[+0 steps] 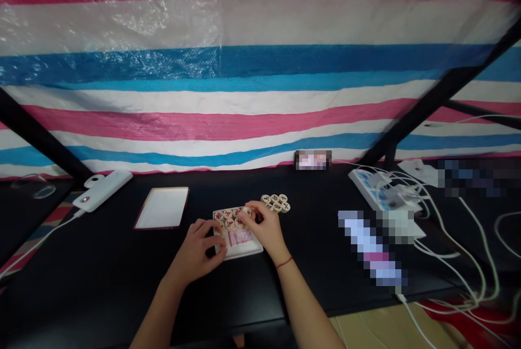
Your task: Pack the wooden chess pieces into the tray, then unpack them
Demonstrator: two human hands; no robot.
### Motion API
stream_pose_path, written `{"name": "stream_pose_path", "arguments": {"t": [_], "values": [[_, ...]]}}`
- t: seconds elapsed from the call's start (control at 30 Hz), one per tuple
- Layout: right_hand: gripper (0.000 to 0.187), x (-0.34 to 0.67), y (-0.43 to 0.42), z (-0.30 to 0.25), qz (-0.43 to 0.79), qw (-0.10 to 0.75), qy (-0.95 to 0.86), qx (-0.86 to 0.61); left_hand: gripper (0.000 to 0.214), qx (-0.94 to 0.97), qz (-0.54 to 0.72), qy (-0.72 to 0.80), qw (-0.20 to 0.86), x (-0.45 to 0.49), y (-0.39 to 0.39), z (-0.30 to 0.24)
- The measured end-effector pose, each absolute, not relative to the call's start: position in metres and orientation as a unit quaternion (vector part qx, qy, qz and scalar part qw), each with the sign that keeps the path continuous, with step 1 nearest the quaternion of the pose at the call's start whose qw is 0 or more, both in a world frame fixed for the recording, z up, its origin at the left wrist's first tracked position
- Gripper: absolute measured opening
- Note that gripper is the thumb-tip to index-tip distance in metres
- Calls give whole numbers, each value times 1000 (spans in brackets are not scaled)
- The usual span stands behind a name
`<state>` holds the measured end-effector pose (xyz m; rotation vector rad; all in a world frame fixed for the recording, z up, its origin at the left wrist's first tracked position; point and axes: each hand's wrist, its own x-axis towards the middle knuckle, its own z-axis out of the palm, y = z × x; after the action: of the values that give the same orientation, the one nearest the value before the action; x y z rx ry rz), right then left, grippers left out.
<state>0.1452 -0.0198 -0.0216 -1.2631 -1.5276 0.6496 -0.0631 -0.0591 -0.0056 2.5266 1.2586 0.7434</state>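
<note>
A shallow white box (244, 250) lies on the black table, its far part filled with round Chinese chess pieces (228, 223) bearing red characters. Pink lines show on the bare near part of its floor. My left hand (199, 248) rests at the box's left side, fingers spread, fingertips touching the edge and the leftmost pieces. Thumb and fingers of my right hand (266, 229) pinch one Chinese chess piece (247, 211) at the box's far right corner; the fingers partly cover it. Just beyond that hand sits a group of several pieces with dark characters (277, 203).
A box lid (163, 208) lies open side up on the left. Farther left is a white device (103, 190) with a cable. To the right are a power strip (368, 189), tangled white cables and a blurred-out phone-like object (370, 248). Striped sheeting (244, 132) hangs behind the table.
</note>
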Motion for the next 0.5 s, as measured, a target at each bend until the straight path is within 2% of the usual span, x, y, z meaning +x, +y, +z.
{"name": "stream_pose_path", "arguments": {"t": [0.13, 0.33, 0.43, 0.5], "values": [[27, 144, -21, -21, 278, 515, -634, -506, 15, 860, 243, 435, 107, -64, -60, -6], [14, 135, -31, -13, 246, 504, -704, -436, 17, 812, 321, 471, 127, -65, -53, -14], [16, 128, -39, -10, 239, 463, -756, -396, 19, 770, 368, 506, 128, -67, -49, -21], [18, 125, -43, -8, 221, 406, -801, -379, 21, 751, 380, 525, 127, -68, -47, -26]]}}
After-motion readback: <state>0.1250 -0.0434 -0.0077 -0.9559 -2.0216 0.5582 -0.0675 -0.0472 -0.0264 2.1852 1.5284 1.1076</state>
